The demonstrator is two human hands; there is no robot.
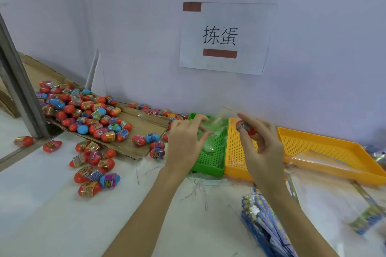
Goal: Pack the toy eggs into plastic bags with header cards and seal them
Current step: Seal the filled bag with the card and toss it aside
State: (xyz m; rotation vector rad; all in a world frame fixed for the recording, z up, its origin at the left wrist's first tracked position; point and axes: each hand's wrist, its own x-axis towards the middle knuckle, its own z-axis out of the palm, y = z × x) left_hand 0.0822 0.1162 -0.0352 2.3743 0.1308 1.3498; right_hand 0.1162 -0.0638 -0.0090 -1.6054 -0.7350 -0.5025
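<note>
My right hand [263,146] is raised over the small orange tray [234,158] and pinches a red toy egg [245,127] between thumb and fingertips. My left hand [186,142] hovers above the green tray [211,165] and pinches the edge of a clear plastic bag [218,125] that hangs blurred between the two hands. Several red, blue and pink toy eggs [83,115] lie heaped on a flat cardboard sheet at the left, with more scattered on the white table. A stack of blue header cards [263,221] lies near my right forearm.
A large orange tray [334,150] stands at the right with clear bags [319,160] lying over its front. A white wall with a paper sign [225,37] closes the back. A grey metal post [18,92] rises at the far left.
</note>
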